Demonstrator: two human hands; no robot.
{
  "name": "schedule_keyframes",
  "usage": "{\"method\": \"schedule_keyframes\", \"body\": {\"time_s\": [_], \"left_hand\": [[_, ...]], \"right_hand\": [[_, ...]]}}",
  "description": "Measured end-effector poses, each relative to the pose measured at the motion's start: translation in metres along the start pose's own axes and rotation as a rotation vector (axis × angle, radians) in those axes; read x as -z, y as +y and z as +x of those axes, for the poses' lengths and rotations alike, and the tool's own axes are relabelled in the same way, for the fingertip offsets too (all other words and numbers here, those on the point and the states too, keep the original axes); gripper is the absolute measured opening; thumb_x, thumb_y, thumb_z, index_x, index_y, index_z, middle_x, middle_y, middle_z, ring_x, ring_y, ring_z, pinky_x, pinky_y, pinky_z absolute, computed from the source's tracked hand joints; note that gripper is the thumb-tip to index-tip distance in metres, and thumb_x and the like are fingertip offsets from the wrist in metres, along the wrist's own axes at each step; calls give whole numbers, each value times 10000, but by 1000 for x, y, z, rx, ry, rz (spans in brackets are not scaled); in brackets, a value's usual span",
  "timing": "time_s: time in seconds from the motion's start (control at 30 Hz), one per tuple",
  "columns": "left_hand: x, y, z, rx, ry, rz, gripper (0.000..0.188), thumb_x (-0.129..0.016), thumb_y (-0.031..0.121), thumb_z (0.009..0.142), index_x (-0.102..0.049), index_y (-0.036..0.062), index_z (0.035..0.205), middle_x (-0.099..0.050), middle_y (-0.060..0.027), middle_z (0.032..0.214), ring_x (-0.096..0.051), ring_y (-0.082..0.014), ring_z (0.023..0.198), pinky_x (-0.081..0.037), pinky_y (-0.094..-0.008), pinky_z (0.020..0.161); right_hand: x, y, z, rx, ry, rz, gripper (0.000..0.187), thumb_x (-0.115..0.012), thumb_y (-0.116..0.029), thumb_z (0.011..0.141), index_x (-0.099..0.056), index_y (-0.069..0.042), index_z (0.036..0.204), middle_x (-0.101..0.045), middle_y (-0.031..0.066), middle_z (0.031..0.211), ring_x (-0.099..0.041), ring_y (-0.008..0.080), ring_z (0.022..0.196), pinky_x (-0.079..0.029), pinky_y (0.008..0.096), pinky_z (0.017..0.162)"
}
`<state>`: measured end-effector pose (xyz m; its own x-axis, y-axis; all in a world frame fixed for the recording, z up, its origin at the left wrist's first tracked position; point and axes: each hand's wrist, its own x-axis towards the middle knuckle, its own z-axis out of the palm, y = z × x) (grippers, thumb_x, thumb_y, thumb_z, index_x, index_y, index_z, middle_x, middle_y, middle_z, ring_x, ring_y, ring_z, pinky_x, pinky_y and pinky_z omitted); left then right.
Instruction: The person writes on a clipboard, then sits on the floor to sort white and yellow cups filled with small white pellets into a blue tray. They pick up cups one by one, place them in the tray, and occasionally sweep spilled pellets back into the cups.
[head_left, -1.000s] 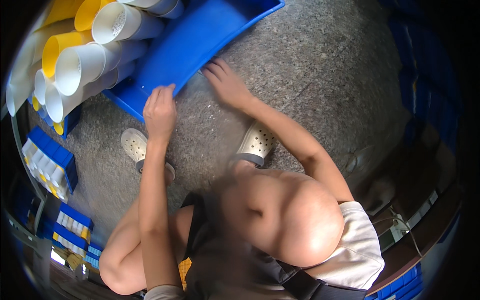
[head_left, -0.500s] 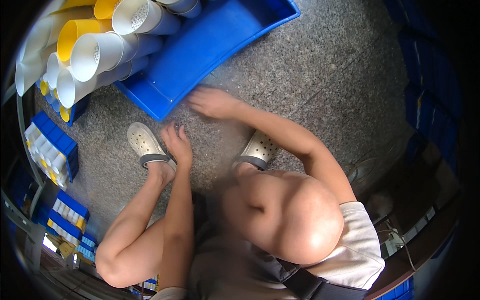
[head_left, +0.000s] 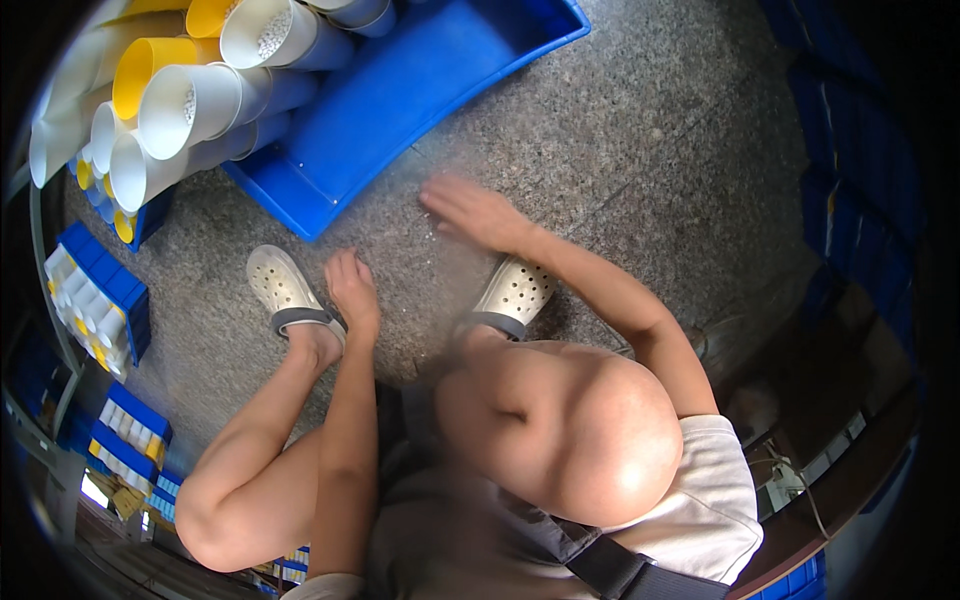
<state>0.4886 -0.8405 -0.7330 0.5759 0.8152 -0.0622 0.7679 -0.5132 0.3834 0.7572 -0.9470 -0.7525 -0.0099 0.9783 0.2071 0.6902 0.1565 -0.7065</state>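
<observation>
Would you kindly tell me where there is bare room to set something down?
The widest bare patch is the floor right of the blue tray and beyond the right hand. The tray's inside, beside the stacked cups, looks mostly bare too. It is crowded at upper left, among the cups, and tight between the left hand and left clog.

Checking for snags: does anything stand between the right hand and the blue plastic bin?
Nothing visible does: only speckled floor shows between the right hand and the blue plastic bin; the left hand is outside that gap.
</observation>
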Motion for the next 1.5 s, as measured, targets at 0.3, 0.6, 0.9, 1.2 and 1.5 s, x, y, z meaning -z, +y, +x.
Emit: {"method": "schedule_keyframes", "body": {"time_s": [0.3, 0.6, 0.9, 1.2, 1.5], "left_hand": [[7, 1, 14, 65, -132, 1, 204, -642, -90, 757, -652, 1, 938, -660, -187, 937, -614, -395, 915, -496, -488, 817], [88, 146, 92, -350, 230, -333, 263, -676, -137, 698, -666, 9, 916, -693, -150, 949, -676, -339, 859, -562, -405, 772], [144, 234, 337, -617, 357, -408, 148, -694, -21, 816, -690, 18, 958, -712, -145, 925, -697, -298, 831, -552, -377, 714], [140, 193, 256, -703, 625, -314, 187, -727, -71, 832, -702, -7, 1007, -684, -143, 891, -652, -328, 807, -514, -401, 717], [26, 111, 52, -143, -71, -389, 233, -708, -42, 821, -676, 3, 1047, -646, -153, 1048, -616, -366, 996, -509, -441, 864]], "right_hand": [[-34, 6, 0, 369, -162, -134, 311, -591, -138, 839, -682, 15, 1093, -636, 167, 1259, -570, 312, 1260, -425, 427, 1165], [7, 2, -8, 266, -115, -290, 343, -594, -135, 824, -695, 55, 1092, -609, 203, 1301, -546, 350, 1292, -587, 354, 877], [-3, -3, 7, 221, -183, -267, 82, -597, -92, 813, -607, -20, 850, -559, 121, 863, -606, 272, 791, -549, 370, 566], [103, -32, 82, -116, 385, 31, 188, -684, 40, 774, -587, -28, 920, -583, 124, 868, -617, 291, 832, -549, 399, 675], [234, 5, 236, 93, 654, -385, 114, -703, -109, 826, -679, -27, 902, -684, 185, 914, -639, 378, 880, -518, 471, 766]]}}
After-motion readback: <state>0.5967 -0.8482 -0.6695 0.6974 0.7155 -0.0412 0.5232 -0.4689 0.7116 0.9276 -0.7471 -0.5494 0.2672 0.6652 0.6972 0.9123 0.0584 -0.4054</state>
